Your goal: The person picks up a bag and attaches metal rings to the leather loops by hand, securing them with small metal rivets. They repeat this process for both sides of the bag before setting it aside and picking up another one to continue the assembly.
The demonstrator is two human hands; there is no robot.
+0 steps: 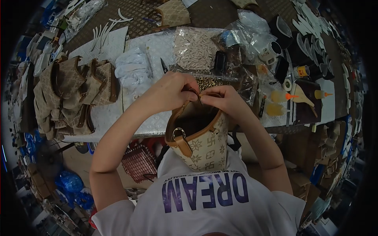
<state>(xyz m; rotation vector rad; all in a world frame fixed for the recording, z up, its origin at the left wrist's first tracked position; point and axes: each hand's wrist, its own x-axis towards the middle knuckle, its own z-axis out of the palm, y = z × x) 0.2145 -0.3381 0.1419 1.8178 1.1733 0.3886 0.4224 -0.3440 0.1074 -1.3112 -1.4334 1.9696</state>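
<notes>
A cream patterned handbag [206, 147] with tan trim is propped against my chest, its mouth tipped up and its inside dark. At the far edge of the mouth, my left hand [175, 91] is closed in a pinch on the trim. My right hand [226, 103] pinches the same edge just beside it, the fingertips of both hands almost meeting. Something small and dark shows between the fingertips, too small to name. On the near side of the bag, a gold ring [179, 133] hangs from a tan leather tab [183, 146].
Brown patterned bags [65, 92] are heaped on the table's left. Beyond my hands lie small brass rings [208, 82], a plastic bag of pale pieces [195, 49] and a white plastic bundle [134, 69]. Orange-tipped glue bottles [280, 96] and a white mug [270, 52] stand right.
</notes>
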